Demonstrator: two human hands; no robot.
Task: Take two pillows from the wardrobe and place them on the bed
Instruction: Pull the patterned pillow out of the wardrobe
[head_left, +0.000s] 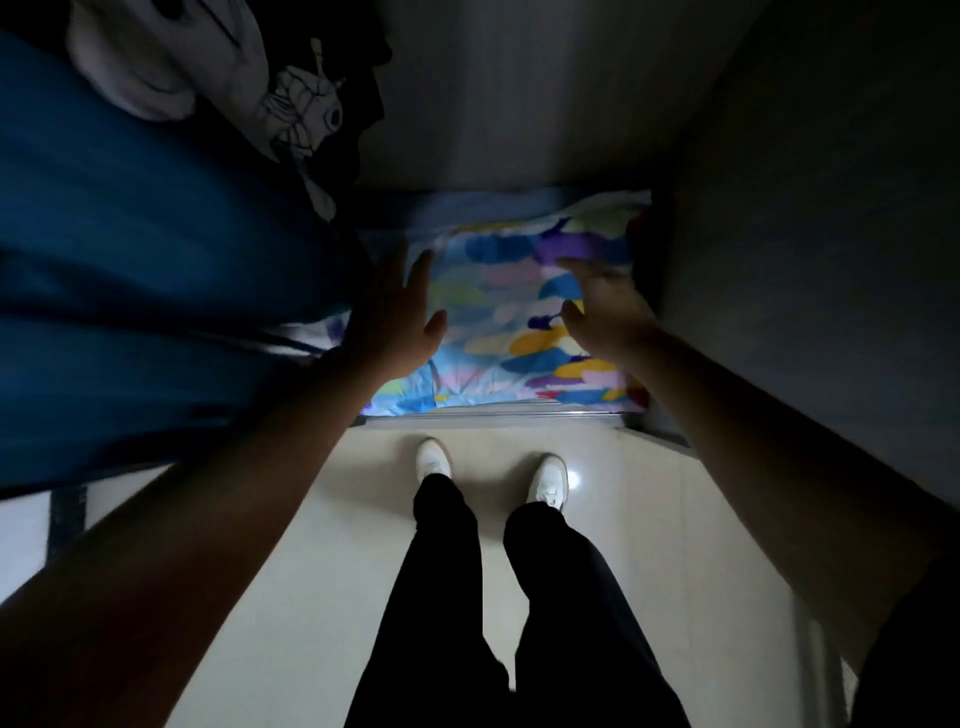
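Observation:
A pillow (498, 317) with a bright pattern of blue, purple, yellow and pink patches lies on the floor of the open wardrobe, straight ahead of me. My left hand (397, 317) hovers over the pillow's left side, fingers spread and empty. My right hand (605, 306) reaches over the pillow's right side, fingers apart, and I cannot tell whether it touches the fabric. Only one pillow shows clearly; a pale blue cloth (483, 205) lies behind it.
Hanging clothes fill the left: a blue garment (145, 270) and a white and black printed one (291, 109). The wardrobe's dark side wall (805, 234) stands on the right. Its metal bottom rail (493, 413) runs just ahead of my white shoes (434, 460) on pale floor tiles.

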